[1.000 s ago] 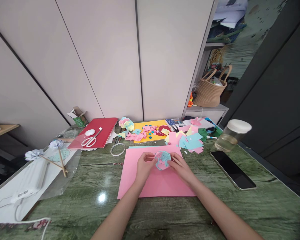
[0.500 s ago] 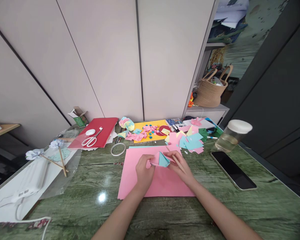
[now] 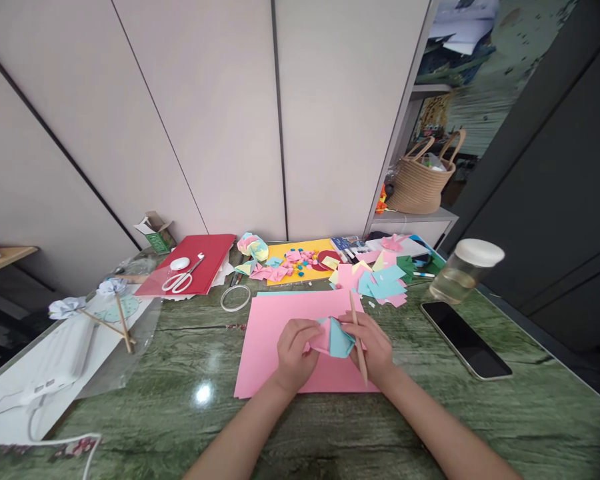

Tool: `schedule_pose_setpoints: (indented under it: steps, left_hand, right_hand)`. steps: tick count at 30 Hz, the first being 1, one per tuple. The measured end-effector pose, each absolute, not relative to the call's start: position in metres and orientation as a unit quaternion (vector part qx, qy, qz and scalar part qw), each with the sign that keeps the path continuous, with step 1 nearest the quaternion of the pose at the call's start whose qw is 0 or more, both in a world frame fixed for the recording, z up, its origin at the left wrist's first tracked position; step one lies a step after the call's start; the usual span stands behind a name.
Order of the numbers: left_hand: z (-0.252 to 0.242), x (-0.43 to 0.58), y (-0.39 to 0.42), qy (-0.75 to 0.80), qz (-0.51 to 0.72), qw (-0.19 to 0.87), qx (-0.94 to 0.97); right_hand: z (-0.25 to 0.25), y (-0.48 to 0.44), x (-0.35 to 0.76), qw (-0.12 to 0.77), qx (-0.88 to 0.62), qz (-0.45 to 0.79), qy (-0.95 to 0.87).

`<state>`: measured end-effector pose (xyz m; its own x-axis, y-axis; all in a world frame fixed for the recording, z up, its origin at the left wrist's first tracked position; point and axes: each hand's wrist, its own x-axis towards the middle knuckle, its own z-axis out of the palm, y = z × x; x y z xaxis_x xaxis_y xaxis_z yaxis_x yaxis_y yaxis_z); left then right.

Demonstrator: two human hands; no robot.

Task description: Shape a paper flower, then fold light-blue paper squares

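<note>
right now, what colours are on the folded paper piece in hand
Pink and turquoise; the folded paper piece shows best in the head view.

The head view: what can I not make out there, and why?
In the head view:
Folded paper: far side hidden by its near side, part of its left end by the left hand.
Cable: lower end cut off by the bottom edge.
Basket: lower inside hidden by its wall.

Head camera faces forward and down, seemingly near the table (image 3: 170, 393).
</note>
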<state>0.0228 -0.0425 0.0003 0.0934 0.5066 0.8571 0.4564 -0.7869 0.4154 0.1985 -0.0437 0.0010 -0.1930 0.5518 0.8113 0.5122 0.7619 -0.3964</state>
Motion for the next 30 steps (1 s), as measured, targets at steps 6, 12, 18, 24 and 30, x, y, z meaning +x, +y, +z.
schedule_pose_setpoints:
  steps: [6, 12, 18, 24, 30]
  left_hand:
    - [-0.002, 0.024, -0.043, 0.318, 0.592, 0.036, 0.739]
    - [0.000, 0.028, -0.042, 0.360, 0.569, 0.121, 0.729]
    - [0.006, 0.029, -0.037, 0.413, 0.562, 0.255, 0.669]
    - [0.003, 0.028, -0.020, 0.487, 0.521, 0.467, 0.523]
    - [-0.008, 0.022, -0.009, 0.481, 0.492, 0.575, 0.442]
  right_hand:
    - [0.001, -0.045, 0.198, 0.543, -0.345, 0.039, -0.764]
    - [0.001, -0.044, 0.196, 0.497, -0.366, 0.069, -0.784]
    - [0.008, -0.045, 0.188, 0.459, -0.388, 0.116, -0.791]
    - [0.021, -0.048, 0.188, 0.452, -0.413, 0.231, -0.756]
    - [0.024, -0.046, 0.190, 0.463, -0.489, 0.303, -0.674]
